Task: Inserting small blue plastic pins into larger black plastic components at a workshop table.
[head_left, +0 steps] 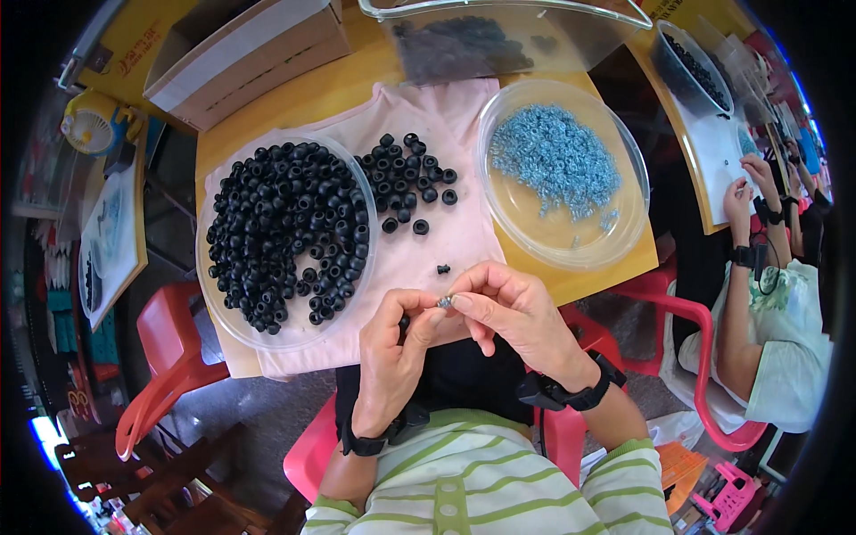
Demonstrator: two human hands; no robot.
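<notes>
My left hand (pixel 392 348) and my right hand (pixel 517 316) meet over the near edge of a pink cloth (pixel 428 107). Their fingertips pinch a small blue-grey piece (pixel 444 302), too small to make out fully. Something black and rounded, like one of the beads, shows between the fingers of my left hand. Just beyond the fingertips lies a small black piece (pixel 443 269). To the left, a clear round tub (pixel 364 267) holds many black beads (pixel 276 214); more loose black beads (pixel 406 174) lie beside it. On the right, another clear tub (pixel 557 254) holds small translucent blue pieces (pixel 557 156).
A cardboard box (pixel 250 62) and a clear bin (pixel 499 45) with dark pieces stand at the table's far side. Red chairs (pixel 169 330) flank the table. Another person's hands (pixel 744 187) are over a table at right. A yellow fan (pixel 89 123) stands far left.
</notes>
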